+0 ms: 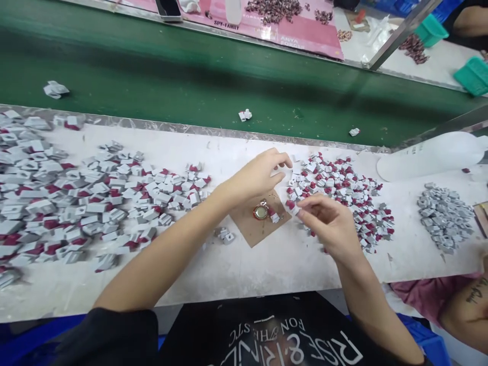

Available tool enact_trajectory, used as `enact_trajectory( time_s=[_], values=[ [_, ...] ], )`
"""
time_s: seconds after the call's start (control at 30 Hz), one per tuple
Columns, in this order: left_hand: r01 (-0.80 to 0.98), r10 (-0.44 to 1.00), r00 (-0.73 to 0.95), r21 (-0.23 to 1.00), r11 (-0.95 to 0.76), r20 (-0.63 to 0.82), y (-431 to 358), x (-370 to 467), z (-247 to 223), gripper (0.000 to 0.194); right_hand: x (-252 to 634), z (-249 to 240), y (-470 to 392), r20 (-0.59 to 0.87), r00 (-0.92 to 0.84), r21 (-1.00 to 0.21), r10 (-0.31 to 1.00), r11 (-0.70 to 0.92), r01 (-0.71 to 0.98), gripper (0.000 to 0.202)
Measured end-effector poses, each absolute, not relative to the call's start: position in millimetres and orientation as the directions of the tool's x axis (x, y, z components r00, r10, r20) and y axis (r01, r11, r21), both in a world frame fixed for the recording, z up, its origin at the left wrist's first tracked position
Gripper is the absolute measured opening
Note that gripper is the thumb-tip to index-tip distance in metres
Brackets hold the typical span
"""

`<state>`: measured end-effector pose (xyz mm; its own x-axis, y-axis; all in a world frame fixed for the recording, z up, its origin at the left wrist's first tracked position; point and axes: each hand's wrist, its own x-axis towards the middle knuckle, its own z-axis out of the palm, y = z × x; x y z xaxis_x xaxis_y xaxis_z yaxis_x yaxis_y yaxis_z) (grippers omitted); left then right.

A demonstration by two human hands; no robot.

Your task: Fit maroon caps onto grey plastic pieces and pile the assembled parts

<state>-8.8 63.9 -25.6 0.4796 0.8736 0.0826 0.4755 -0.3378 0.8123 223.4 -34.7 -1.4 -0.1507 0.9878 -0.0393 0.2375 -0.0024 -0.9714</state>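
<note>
My left hand (263, 173) hovers above the far side of a brown square sheet (251, 235), its fingers curved and apart, with nothing visible in them. My right hand (331, 223) pinches a small maroon-and-white plastic part (293, 206) between thumb and forefinger, at the near left edge of a heap of similar maroon-and-white parts (339, 183). On the sheet lies a small round gold-coloured item with a red rim (261, 211). Another maroon-and-white piece (273, 217) rests beside it. A few grey pieces (225, 235) sit just left of the sheet.
Grey and maroon parts (84, 198) spread over the table's left side. Farther right are a pile of grey parts (444, 216) and a white bottle (430, 155) on its side. A green belt (171, 86) runs beyond the table. Another person's arm (467, 310) shows at right.
</note>
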Motion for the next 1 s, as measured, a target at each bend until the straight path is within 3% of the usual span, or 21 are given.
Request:
enact_trajectory(
  time_s=[0.23, 0.4, 0.57, 0.73, 1.0],
  values=[
    [0.596, 0.739, 0.674, 0.588, -0.547, 0.005, 107, 28, -44, 0.047, 211, -3, -54, -0.095, -0.225, -0.962, 0.97, -0.031, 0.273, 0.003],
    [0.514, 0.66, 0.749, 0.58, -0.632, 0.055, 110, 25, -45, 0.027, 214, -8, -55, -0.114, -0.209, -0.965, 0.971, -0.058, 0.257, 0.002],
    [0.558, 0.804, 0.592, 0.694, -0.454, 0.05, 110, 13, -49, 0.018, 213, -12, -56, -0.079, -0.187, -0.962, 0.979, -0.026, 0.271, 0.003],
    [0.601, 0.932, 0.362, 0.756, -0.258, 0.03, 104, -21, -54, 0.024, 207, -12, -59, -0.024, -0.19, -0.945, 0.982, 0.04, 0.325, 0.011],
    [0.779, 0.985, 0.168, 0.607, -0.159, 0.043, 84, -59, -57, 0.026, 195, -16, -60, 0.058, -0.259, -0.913, 0.964, 0.156, 0.376, 0.016]
  ],
)
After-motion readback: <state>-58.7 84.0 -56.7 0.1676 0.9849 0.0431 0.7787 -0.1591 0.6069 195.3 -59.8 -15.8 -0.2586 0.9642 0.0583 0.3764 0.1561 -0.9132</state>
